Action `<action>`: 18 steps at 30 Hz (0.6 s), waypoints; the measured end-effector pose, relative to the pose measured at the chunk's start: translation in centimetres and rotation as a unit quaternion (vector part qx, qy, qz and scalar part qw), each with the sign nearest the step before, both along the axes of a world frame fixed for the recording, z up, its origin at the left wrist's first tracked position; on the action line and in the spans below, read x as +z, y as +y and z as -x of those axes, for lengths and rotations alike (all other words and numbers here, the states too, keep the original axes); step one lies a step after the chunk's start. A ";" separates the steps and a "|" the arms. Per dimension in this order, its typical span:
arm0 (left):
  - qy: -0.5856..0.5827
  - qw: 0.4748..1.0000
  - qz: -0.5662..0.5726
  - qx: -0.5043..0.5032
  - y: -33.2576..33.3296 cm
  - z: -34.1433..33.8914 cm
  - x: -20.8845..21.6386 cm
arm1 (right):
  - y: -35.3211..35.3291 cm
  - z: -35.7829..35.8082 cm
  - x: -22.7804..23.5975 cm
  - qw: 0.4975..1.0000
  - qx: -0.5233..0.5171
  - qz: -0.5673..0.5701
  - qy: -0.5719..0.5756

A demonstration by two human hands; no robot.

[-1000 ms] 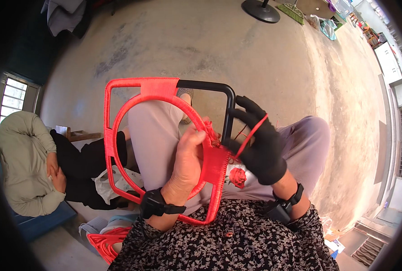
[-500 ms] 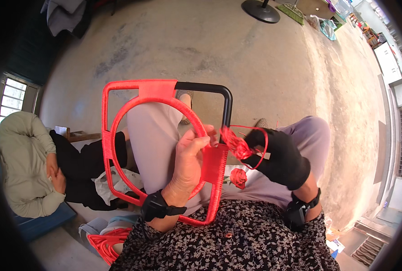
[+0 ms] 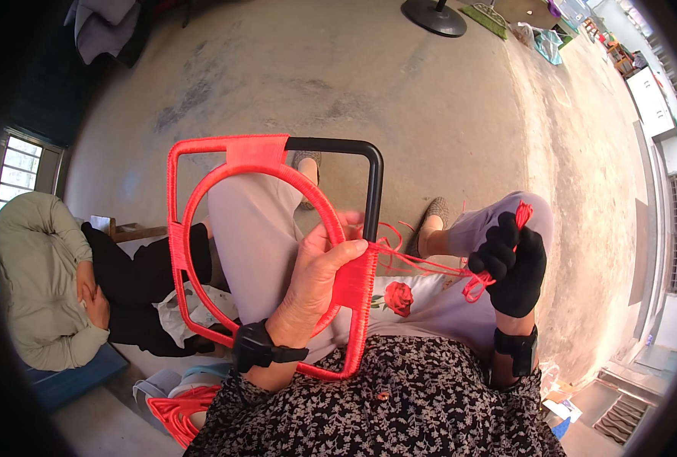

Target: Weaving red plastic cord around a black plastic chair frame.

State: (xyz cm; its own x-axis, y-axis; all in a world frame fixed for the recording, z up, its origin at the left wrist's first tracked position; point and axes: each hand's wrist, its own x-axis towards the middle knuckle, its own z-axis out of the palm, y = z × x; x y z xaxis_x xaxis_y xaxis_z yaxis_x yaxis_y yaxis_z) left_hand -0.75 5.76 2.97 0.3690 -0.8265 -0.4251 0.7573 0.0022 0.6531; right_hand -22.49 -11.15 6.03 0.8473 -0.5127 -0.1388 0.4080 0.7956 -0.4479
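A rounded-square frame [image 3: 357, 301] with a ring inside stands tilted over my lap. Red cord wraps most of it, while its upper right corner is bare black tube. My left hand [image 3: 314, 270] grips the frame's right side, with the thumb pressed at the point where the wrapping ends. From there several strands of red cord [image 3: 430, 265] run rightward to my right hand [image 3: 512, 263]. That hand wears a black glove and is closed in a fist around the cord bundle, whose end sticks out above the fingers. A white cloth with a printed red rose [image 3: 399, 298] lies on my lap.
A person [image 3: 41, 282] in a pale green top sits at the left with hands clasped. More red cord [image 3: 182, 411] lies at my lower left. A round black stand base [image 3: 434, 18] and a green broom [image 3: 485, 20] are on the far floor.
My gloved right hand has pulled away to the right and closed on the cord bundle, drawing the strands straighter. My left hand still holds the frame, which has shifted slightly left.
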 end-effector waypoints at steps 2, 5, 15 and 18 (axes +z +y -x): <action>-0.003 1.000 -0.003 -0.008 0.0 0.0 0.0 | 0.5 0.6 -0.1 1.000 -0.007 -0.001 -0.010; 0.001 1.000 0.007 -0.005 0.0 0.2 -0.1 | 0.3 1.6 -1.0 0.988 -0.147 -0.010 0.046; 0.031 0.999 0.020 0.004 -0.1 0.0 -0.3 | -4.0 8.3 -2.2 0.951 -0.282 0.070 0.103; 0.050 0.999 0.015 0.001 -0.1 -0.1 -0.6 | -2.4 5.5 -0.5 0.965 -0.247 0.049 0.074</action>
